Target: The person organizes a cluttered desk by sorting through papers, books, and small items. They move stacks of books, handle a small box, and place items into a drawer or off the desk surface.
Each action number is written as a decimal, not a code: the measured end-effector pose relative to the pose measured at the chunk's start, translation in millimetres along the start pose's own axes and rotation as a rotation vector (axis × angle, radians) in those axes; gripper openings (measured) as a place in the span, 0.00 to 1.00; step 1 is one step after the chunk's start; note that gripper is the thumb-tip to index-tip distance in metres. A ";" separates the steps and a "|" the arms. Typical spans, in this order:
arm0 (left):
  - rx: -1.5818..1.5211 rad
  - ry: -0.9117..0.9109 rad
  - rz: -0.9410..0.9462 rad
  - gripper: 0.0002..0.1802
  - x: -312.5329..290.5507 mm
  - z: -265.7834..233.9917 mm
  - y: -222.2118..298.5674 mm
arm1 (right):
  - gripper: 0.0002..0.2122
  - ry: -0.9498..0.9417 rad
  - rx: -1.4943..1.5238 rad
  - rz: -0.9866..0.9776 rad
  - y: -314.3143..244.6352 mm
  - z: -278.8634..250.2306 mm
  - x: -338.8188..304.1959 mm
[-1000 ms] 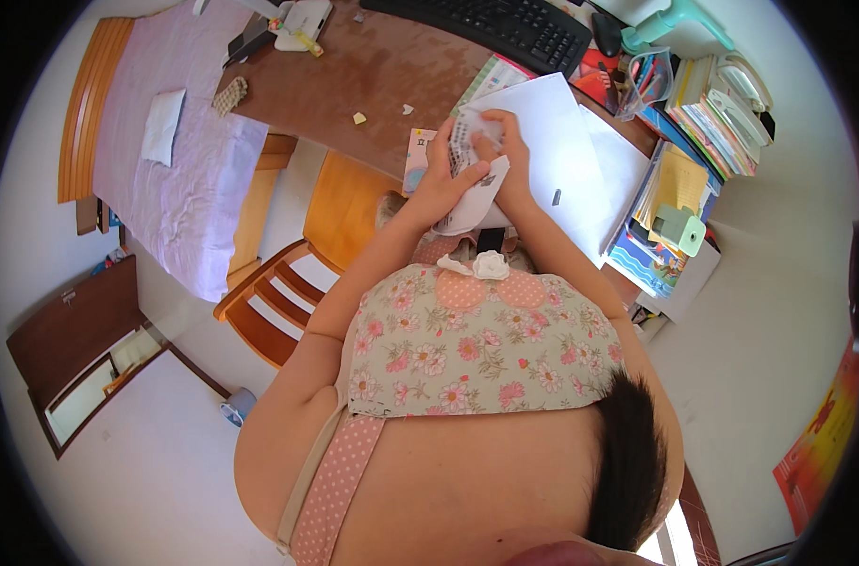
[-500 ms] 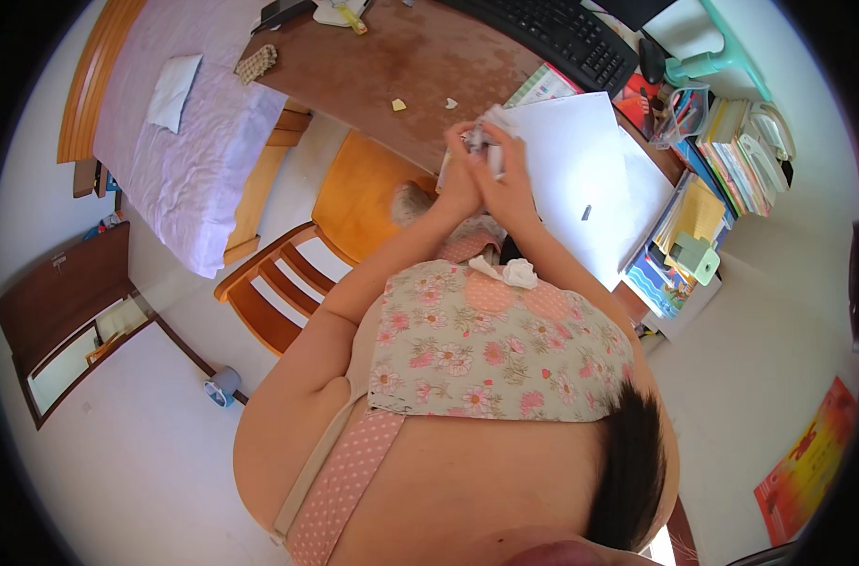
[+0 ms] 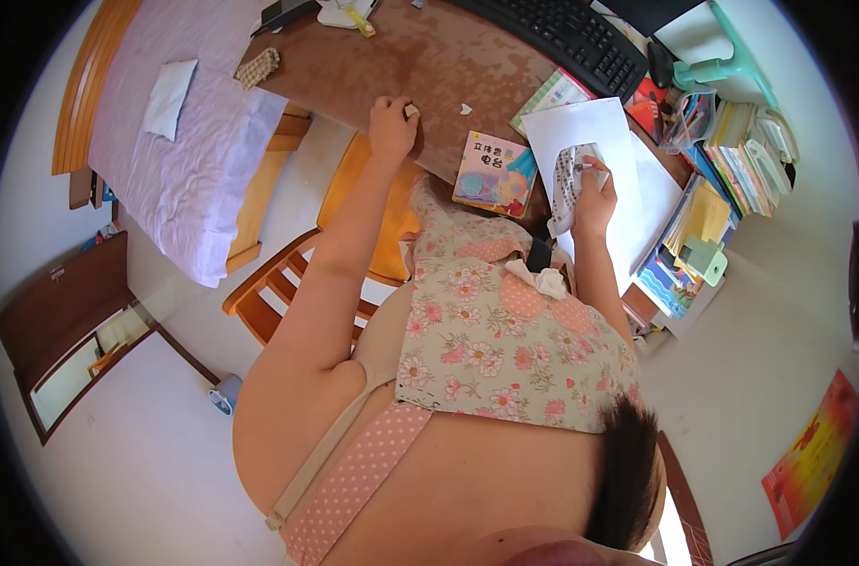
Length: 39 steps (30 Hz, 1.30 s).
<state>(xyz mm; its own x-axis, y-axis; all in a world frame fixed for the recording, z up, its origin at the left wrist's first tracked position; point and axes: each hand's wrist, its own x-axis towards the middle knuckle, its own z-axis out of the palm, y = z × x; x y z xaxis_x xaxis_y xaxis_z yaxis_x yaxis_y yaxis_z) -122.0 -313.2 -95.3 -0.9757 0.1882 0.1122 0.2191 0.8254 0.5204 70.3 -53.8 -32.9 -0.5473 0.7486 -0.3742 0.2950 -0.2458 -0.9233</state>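
My left hand (image 3: 391, 130) is at the desk's near edge, its fingers curled round a small yellowish scrap (image 3: 411, 111). Over the white paper sheets my right hand (image 3: 594, 200) grips a limp, whitish cloth-like piece with a dark speckled pattern (image 3: 567, 181); I cannot make out its exact kind. Between the two hands lies a pink picture book (image 3: 493, 177) on the desk. A tiny white scrap (image 3: 466, 109) sits on the brown desktop beyond the left hand.
The brown desk (image 3: 382, 61) carries a black keyboard (image 3: 580, 42), a mouse (image 3: 659, 64) and white paper (image 3: 637, 203). Stacked books (image 3: 736, 160) and a pen holder (image 3: 691, 118) stand at the right. A wooden chair (image 3: 330, 198) and a bed (image 3: 217, 141) are at the left.
My hands have come apart from round the crumpled whitish piece. The left moved left onto the yellowish scrap; the right moved right with the speckled piece. The pink book has come into view.
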 end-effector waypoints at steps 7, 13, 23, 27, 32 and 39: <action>0.031 -0.050 -0.040 0.09 7.4 0.7 6.5 | 0.08 -0.015 0.051 0.062 9.4 -2.3 1.1; 0.069 -0.133 0.006 0.04 13.9 -3.8 6.9 | 0.08 -0.031 0.036 0.008 12.7 5.1 2.6; 0.177 -0.131 0.117 0.06 19.0 10.5 -4.3 | 0.08 -0.038 0.066 -0.020 8.5 8.0 5.9; -0.215 -0.194 0.040 0.08 13.5 3.5 10.5 | 0.08 0.040 -0.134 -0.087 -1.0 8.2 0.0; -0.963 -0.500 -0.091 0.14 -10.8 -11.5 91.2 | 0.10 -0.187 -0.347 -0.241 -9.5 18.0 -7.9; -0.898 -0.667 0.000 0.10 -40.7 -13.7 147.1 | 0.08 -0.453 -0.374 -0.200 -20.1 27.0 -21.3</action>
<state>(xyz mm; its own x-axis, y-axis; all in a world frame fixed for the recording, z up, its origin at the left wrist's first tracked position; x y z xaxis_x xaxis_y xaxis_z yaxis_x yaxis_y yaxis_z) -50.2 -206.8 -11.7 -0.7183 0.6586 -0.2244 -0.1273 0.1926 0.9730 54.9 -81.4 -8.6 -0.8744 0.4016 -0.2724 0.3621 0.1664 -0.9171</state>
